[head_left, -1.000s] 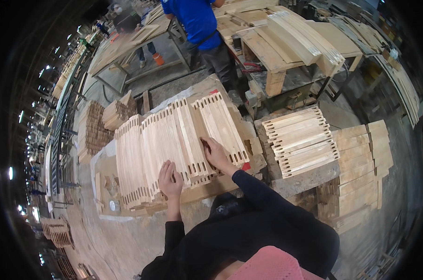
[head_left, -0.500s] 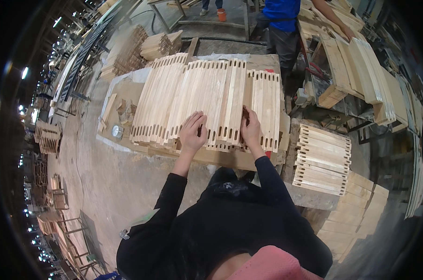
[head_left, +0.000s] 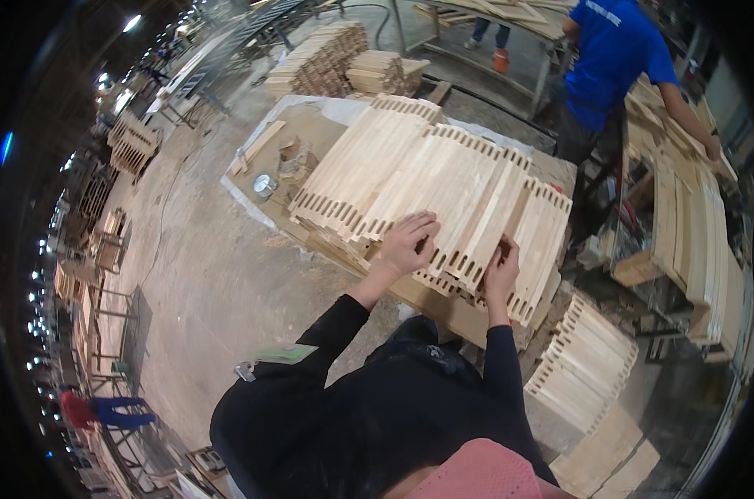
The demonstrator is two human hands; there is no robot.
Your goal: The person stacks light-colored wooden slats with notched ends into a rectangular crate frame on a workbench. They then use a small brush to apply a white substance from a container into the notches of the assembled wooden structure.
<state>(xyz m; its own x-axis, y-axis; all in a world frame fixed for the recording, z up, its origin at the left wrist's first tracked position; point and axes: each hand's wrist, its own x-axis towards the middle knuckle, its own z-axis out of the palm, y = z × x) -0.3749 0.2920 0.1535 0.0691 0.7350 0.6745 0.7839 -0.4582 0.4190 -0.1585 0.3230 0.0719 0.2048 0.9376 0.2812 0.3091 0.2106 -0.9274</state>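
Pale wooden slats (head_left: 443, 179) with slots cut near their ends lie side by side in layers on a low stack in front of me. My left hand (head_left: 409, 243) rests on their near ends, its fingers stretched over the wood and its thumb apart. Farther right, my right hand (head_left: 502, 270) touches the side edge of the raised slats, where the layer steps down. Its fingers are slightly bent with a gap to the thumb. A lower row of slats (head_left: 537, 254) continues to the right of that hand.
A smaller slat stack (head_left: 583, 362) stands at the right. On the sheet at the stack's left are a round metal tin (head_left: 264, 185) and a loose wood strip (head_left: 261, 145). A co-worker in a blue shirt (head_left: 614, 58) reaches over a wood-laden bench (head_left: 664, 224). More slat piles (head_left: 319, 62) stand behind.
My view has turned, so the stack appears tilted and lower to the right. Both hands stay at about the same places on the slats. More of the co-worker shows.
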